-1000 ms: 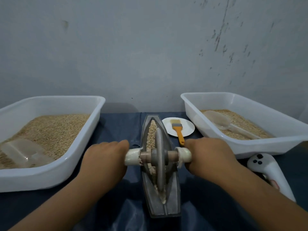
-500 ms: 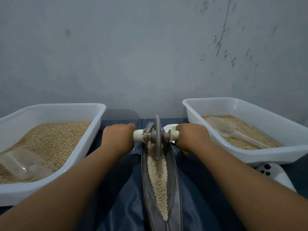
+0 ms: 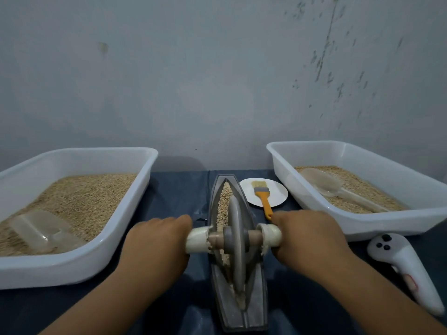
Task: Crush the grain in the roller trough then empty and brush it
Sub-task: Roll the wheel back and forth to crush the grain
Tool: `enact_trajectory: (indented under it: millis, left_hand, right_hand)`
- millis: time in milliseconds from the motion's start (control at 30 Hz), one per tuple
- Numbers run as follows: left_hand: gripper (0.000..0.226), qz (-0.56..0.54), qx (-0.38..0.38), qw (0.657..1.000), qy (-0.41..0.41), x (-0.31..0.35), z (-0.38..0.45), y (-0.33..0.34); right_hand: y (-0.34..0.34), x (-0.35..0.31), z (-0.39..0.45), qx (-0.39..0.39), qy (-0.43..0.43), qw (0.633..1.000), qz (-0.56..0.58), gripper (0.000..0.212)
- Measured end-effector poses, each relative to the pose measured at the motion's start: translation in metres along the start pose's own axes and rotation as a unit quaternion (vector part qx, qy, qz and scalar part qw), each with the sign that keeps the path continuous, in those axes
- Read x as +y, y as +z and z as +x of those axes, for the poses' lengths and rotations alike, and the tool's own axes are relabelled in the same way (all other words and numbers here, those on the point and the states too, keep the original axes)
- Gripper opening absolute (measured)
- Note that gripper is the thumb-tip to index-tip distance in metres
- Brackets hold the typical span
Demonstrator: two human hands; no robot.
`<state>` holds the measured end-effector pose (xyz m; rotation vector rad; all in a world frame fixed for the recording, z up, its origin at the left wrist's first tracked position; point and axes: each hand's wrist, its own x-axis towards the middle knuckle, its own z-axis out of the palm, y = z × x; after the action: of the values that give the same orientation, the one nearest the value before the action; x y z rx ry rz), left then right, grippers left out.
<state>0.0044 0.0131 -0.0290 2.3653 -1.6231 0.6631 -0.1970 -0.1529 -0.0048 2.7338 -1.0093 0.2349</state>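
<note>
The boat-shaped grey metal roller trough [image 3: 238, 308] lies on the dark blue table [image 3: 176, 189], with pale crushed grain [image 3: 223, 201] along its groove. A grey disc wheel [image 3: 235, 247] stands upright in the trough's middle. The left hand [image 3: 157, 243] grips the wheel's white left handle [image 3: 197, 239]; the right hand [image 3: 307, 235] grips the right handle [image 3: 271, 234]. Right of the trough's far tip, an orange-handled brush [image 3: 263, 197] rests on a white round plate [image 3: 278, 192].
</note>
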Motion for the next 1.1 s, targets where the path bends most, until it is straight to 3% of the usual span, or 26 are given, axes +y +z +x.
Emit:
enact_trajectory:
  millis: [100, 300, 367, 467, 533, 667, 767, 867, 933, 1100]
  left_hand:
    - [0.039, 0.0, 0.007, 1.0, 0.013, 0.001, -0.003, -0.002]
    - [0.016, 0.049, -0.029, 0.998, -0.03, -0.012, 0.053, 0.034]
    - [0.017, 0.043, -0.027, 0.998, -0.037, -0.017, 0.076, 0.044]
    - [0.018, 0.042, -0.011, 0.998, -0.038, -0.023, 0.101, 0.051]
    - [0.02, 0.04, -0.004, 0.999, -0.037, -0.025, 0.107, 0.054]
    - [0.02, 0.046, 0.007, 0.998, -0.032, -0.02, 0.091, 0.052]
    - [0.022, 0.047, 0.012, 0.998, -0.026, -0.013, 0.07, 0.042]
    - [0.038, 0.036, 0.031, 0.999, 0.009, -0.003, 0.038, 0.026]
    - [0.047, 0.01, 0.054, 0.998, 0.039, 0.0, 0.019, 0.012]
    - [0.044, 0.0, 0.069, 0.997, 0.042, 0.001, 0.002, 0.003]
  right_hand:
    - [-0.001, -0.001, -0.002, -0.004, 0.002, 1.0, -0.001, 0.016]
    - [0.024, 0.0, 0.058, 0.003, 0.029, 0.999, 0.022, 0.014]
    - [0.031, 0.003, 0.084, -0.001, 0.043, 0.998, 0.038, 0.026]
    - [0.036, 0.007, 0.112, 0.014, 0.052, 0.998, 0.039, 0.012]
    - [0.039, 0.009, 0.118, 0.022, 0.047, 0.998, 0.038, 0.023]
    - [0.041, 0.005, 0.104, 0.036, 0.047, 0.997, 0.04, 0.014]
    - [0.034, 0.003, 0.075, 0.019, 0.037, 0.999, 0.034, 0.027]
    - [0.024, 0.002, 0.035, 0.024, 0.02, 0.999, 0.023, 0.015]
    - [0.016, -0.001, 0.011, 0.025, 0.012, 1.0, 0.012, 0.019]
    - [0.003, -0.006, -0.009, 0.018, 0.012, 1.0, 0.0, 0.02]
